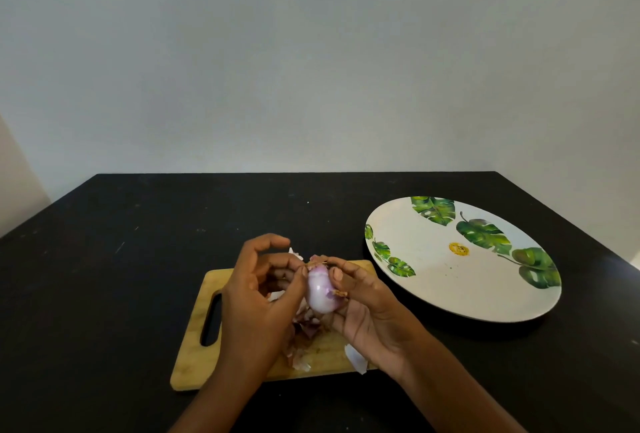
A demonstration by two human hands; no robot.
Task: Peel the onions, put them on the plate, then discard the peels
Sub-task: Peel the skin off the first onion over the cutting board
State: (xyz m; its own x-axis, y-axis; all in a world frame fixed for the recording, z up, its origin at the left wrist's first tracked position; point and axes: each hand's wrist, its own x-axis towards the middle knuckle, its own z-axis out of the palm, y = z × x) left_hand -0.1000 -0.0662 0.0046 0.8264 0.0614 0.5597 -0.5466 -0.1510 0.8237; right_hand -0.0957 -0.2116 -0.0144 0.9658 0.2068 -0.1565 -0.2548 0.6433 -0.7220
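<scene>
The onion (320,294), mostly peeled and pale purple, is gripped by the curled thumb and fingers of the right hand (363,314). Its top is pinched by the thumb of the left hand (263,294), whose fingers are curled behind it. The onion is held just above the cutting board (194,356), on which loose peels (304,328) are scattered. At 2 o'clock from the board, a leaf-patterned plate (450,280) is set on the black table (104,259).
</scene>
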